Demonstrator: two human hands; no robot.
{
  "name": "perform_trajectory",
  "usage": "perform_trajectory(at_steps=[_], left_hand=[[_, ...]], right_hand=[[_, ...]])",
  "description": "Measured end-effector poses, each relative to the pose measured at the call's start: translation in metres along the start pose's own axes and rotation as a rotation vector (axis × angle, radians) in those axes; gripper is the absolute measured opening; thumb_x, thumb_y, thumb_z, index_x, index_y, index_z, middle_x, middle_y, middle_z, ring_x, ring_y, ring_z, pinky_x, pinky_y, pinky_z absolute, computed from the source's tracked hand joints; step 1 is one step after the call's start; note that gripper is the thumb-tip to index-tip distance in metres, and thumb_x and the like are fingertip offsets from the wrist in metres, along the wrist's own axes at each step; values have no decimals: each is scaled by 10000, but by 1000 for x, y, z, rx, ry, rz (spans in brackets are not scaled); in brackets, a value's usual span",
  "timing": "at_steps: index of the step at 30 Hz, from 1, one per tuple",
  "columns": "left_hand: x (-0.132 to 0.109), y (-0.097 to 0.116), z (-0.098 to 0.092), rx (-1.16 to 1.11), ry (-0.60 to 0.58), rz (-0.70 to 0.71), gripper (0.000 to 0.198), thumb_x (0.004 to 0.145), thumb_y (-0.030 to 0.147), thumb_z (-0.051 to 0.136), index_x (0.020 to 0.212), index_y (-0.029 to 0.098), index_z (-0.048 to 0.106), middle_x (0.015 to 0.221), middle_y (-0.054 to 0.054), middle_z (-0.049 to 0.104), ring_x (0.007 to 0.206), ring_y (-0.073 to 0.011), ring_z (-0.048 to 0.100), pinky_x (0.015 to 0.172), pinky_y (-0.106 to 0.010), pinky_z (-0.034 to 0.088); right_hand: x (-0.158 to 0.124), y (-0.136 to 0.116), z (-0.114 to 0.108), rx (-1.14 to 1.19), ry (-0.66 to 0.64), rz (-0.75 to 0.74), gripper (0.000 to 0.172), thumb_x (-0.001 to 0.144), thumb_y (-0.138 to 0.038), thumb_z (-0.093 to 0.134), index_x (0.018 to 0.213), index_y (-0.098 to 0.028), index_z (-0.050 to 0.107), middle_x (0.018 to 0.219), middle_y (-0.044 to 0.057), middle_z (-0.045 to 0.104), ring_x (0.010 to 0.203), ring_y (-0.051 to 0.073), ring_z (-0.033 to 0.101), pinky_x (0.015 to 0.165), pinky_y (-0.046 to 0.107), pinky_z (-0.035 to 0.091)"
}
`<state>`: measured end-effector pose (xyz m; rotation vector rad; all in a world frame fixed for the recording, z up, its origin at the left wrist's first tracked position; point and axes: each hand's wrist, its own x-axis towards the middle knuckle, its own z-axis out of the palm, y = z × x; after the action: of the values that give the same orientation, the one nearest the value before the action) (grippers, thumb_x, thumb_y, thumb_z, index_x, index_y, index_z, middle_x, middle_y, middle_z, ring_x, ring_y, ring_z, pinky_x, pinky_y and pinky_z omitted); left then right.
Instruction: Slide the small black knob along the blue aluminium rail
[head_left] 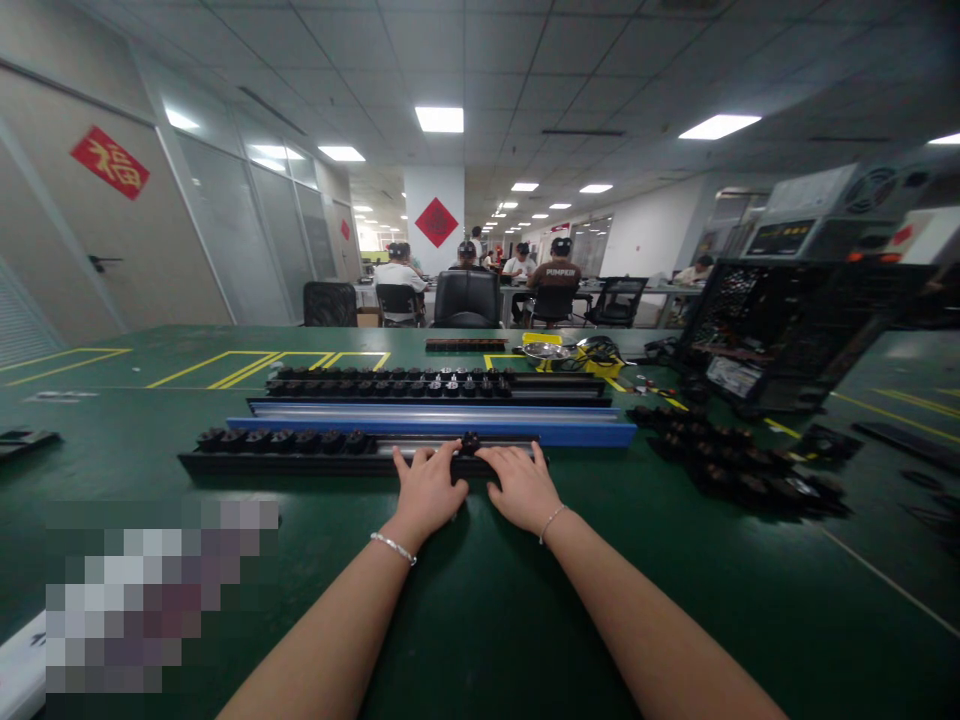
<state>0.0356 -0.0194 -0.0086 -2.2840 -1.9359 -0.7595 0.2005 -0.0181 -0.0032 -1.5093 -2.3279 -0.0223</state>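
A long black rail [300,462] lies across the green table in front of me, with several black parts [281,438] seated along its left half. My left hand [429,487] and my right hand [521,485] rest side by side at the rail's right part. Their fingertips meet on one small black part [470,443] sitting on the rail, pressing or pinching it from both sides. Behind it lies a blue and silver rail [450,428], and farther back another black rail [420,384] filled with several parts.
A heap of loose black parts [739,465] lies to the right. An open black computer case [787,325] stands at the back right, a metal bowl [546,351] and cables behind the rails. Several people sit at desks far off. A blurred patch covers the lower left.
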Motion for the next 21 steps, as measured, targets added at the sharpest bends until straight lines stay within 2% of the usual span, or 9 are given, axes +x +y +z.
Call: perform_trajectory(at_steps=[7,21], left_hand=[[0,1,0,-1,-14,-3,518,707,291,504,1224,289,464,1078,-46,632,1076,-245,478,1026,-645,-5],[-2,1,-2,62,-56,34,521,727,296,498,1246,309,452,1274,-12,542,1132,-274,441,1018,-669,4]], right_hand=[[0,-1,-1,-4,5,8,457,774,-234,446,1226,-300,454,1245,20,543,1145,201,435,1055,520,55],[1,-2,-5,4,0,22,447,777,-213,434,1217,-280,472,1267,33,533,1146,194,444,1052,483,113]])
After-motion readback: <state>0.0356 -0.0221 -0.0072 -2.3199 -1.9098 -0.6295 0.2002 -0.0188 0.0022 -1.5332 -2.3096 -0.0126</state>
